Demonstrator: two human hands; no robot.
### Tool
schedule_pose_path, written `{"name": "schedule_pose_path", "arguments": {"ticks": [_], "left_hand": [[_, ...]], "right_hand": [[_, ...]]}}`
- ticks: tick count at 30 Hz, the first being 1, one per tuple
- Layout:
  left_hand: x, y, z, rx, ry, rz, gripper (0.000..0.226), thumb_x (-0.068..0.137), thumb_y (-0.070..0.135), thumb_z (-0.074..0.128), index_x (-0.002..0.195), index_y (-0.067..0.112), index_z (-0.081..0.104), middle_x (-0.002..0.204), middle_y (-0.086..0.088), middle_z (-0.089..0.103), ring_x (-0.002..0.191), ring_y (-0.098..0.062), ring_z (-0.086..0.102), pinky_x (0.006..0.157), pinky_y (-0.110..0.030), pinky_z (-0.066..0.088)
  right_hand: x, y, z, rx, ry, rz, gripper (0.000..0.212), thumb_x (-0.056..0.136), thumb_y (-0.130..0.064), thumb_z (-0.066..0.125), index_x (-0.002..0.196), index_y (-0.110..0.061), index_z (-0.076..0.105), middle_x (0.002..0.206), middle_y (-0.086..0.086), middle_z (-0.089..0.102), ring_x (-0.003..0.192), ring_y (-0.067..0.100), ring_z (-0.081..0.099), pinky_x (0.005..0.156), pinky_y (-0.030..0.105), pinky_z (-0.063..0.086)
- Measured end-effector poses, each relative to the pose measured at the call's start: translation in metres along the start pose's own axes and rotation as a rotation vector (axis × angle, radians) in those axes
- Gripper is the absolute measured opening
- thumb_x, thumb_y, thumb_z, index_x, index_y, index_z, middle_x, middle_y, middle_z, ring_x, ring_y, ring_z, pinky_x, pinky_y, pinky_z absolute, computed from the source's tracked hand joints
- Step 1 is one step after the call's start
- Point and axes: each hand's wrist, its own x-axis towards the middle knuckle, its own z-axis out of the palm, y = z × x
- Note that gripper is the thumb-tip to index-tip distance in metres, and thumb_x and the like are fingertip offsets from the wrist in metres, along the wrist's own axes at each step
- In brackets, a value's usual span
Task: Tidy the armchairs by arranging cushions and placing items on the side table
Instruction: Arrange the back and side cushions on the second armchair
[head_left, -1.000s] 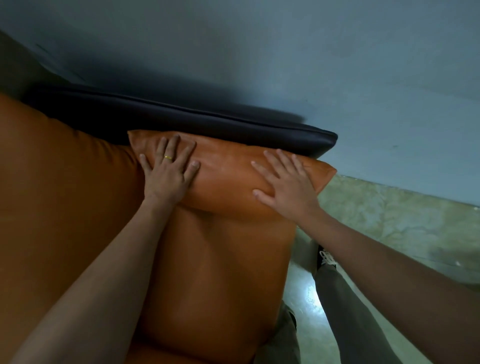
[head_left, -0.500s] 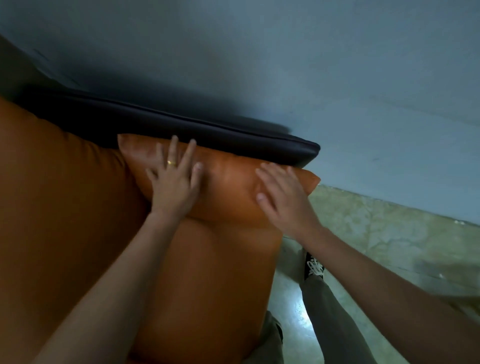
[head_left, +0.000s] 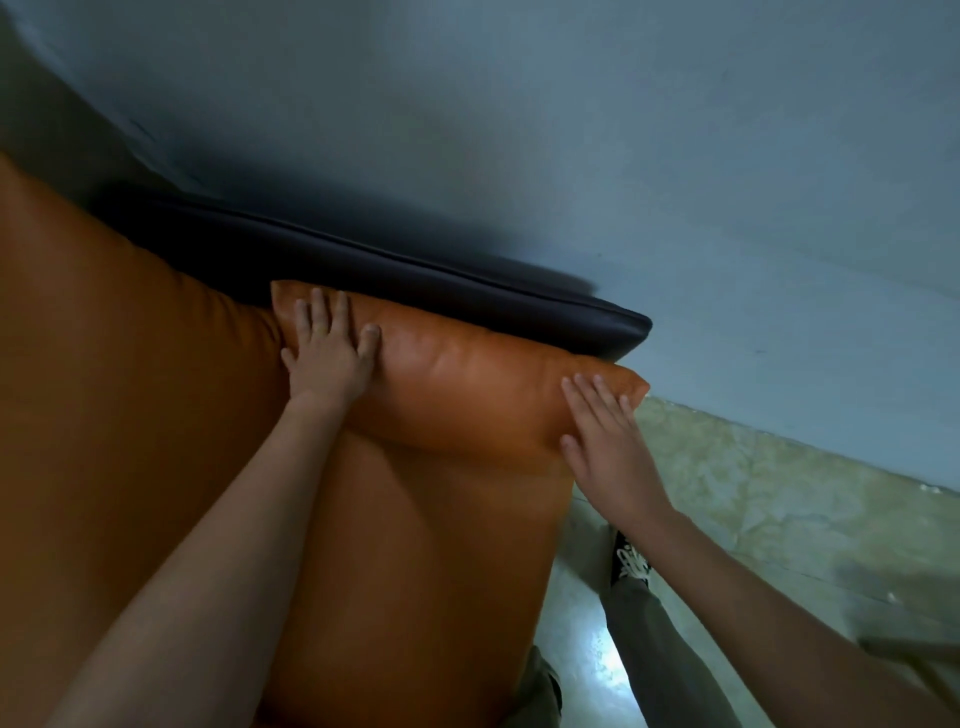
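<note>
An orange leather cushion (head_left: 467, 395) lies across the top of the orange seat (head_left: 415, 571), pressed against the armchair's dark padded side (head_left: 415, 283). My left hand (head_left: 330, 353) rests flat on the cushion's left end, fingers spread. My right hand (head_left: 605, 441) lies flat against the cushion's right end, fingers together and extended. Neither hand grips anything. A larger orange back cushion (head_left: 114, 389) fills the left of the view.
A blue-grey wall (head_left: 623, 156) rises behind the chair. Beige marbled floor (head_left: 779, 509) stretches to the right. My leg in grey trousers (head_left: 654, 639) and a dark shoe (head_left: 631, 558) stand beside the seat's right edge.
My hands have slid apart along the cushion: the left toward its left end, the right out to its right corner. The cushion looks smoother and sits further along the dark side.
</note>
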Motion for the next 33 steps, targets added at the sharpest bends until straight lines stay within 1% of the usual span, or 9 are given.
{"name": "schedule_pose_path", "arguments": {"ticks": [4,7,9,14,20,22,25,29,33], "left_hand": [[-0.056,-0.023,0.025,-0.166,0.080,0.009,0.068,0.104,0.050,0.039,0.161,0.032,0.006,0.170,-0.002,-0.008,0.156,-0.028,-0.006,0.119,-0.060,0.014],[-0.111,-0.050,0.063,-0.238,-0.078,-0.095,0.066,0.105,0.050,0.037,0.160,0.036,0.003,0.170,-0.001,-0.009,0.155,-0.027,-0.009,0.123,-0.057,0.013],[-0.139,-0.061,0.083,-0.216,-0.175,-0.161,0.065,0.105,0.048,0.037,0.160,0.035,0.006,0.170,-0.001,-0.006,0.156,-0.026,-0.009,0.124,-0.054,0.013],[-0.194,-0.070,0.112,-0.270,-0.062,-0.322,0.066,0.104,0.039,0.046,0.160,0.018,0.019,0.169,-0.008,0.007,0.156,-0.028,0.002,0.125,-0.040,0.010],[-0.292,-0.083,0.181,-0.421,0.043,-0.600,0.069,0.103,0.044,0.046,0.160,0.017,0.017,0.169,-0.010,0.007,0.155,-0.031,0.005,0.125,-0.043,0.012],[-0.321,-0.089,0.216,-0.440,0.045,-0.679,0.072,0.101,0.048,0.050,0.160,0.018,0.019,0.169,-0.009,0.002,0.155,-0.034,0.004,0.124,-0.049,0.017],[-0.355,-0.090,0.271,-0.472,-0.064,-0.760,0.086,0.092,0.061,0.057,0.160,0.039,0.008,0.168,0.003,-0.017,0.154,-0.035,-0.010,0.121,-0.060,0.019],[-0.376,-0.097,0.317,-0.364,0.063,-0.733,0.092,0.090,0.068,0.053,0.158,0.045,-0.004,0.163,0.010,-0.030,0.152,-0.031,-0.023,0.121,-0.056,0.005],[-0.406,-0.071,0.347,-0.446,0.162,-0.895,0.074,0.104,0.044,0.043,0.161,0.031,-0.002,0.168,-0.003,-0.018,0.154,-0.032,-0.017,0.124,-0.051,0.010]], "right_hand": [[-0.018,-0.013,0.005,0.125,0.015,-0.079,0.059,0.103,-0.019,0.051,0.158,-0.021,0.030,0.167,0.002,0.022,0.157,0.018,0.006,0.127,0.045,0.013],[-0.026,-0.024,0.018,0.164,-0.039,-0.153,0.060,0.100,-0.011,0.054,0.156,-0.022,0.036,0.167,-0.001,0.020,0.157,0.018,0.006,0.124,0.042,0.017],[-0.030,-0.033,0.029,0.139,-0.133,-0.277,0.061,0.099,-0.010,0.053,0.156,-0.023,0.035,0.168,-0.003,0.019,0.157,0.017,0.007,0.124,0.042,0.017],[-0.035,-0.056,0.061,0.051,-0.452,-0.552,0.065,0.099,-0.014,0.052,0.158,-0.025,0.028,0.169,-0.004,0.015,0.156,0.014,-0.002,0.126,0.040,0.014],[-0.033,-0.071,0.102,-0.113,-0.665,-0.725,0.063,0.101,-0.023,0.047,0.160,-0.017,0.023,0.169,0.004,0.013,0.157,0.020,-0.003,0.125,0.034,0.001],[-0.030,-0.069,0.125,-0.184,-0.743,-0.714,0.065,0.102,-0.028,0.045,0.161,-0.018,0.018,0.170,0.004,0.006,0.157,0.021,-0.009,0.127,0.039,0.002],[-0.029,-0.052,0.162,-0.361,-0.867,-0.714,0.072,0.103,-0.038,0.042,0.162,-0.025,0.004,0.169,-0.001,-0.016,0.154,0.022,-0.023,0.126,0.051,-0.003],[-0.019,-0.011,0.189,-0.433,-0.587,-0.836,0.071,0.101,-0.049,0.036,0.161,-0.036,0.000,0.167,-0.009,-0.016,0.155,0.021,-0.016,0.124,0.056,-0.002],[-0.022,0.046,0.182,-0.302,-0.390,-0.536,0.067,0.106,-0.045,0.034,0.162,-0.024,0.005,0.170,0.001,-0.003,0.157,0.028,-0.002,0.125,0.053,0.008]]}}
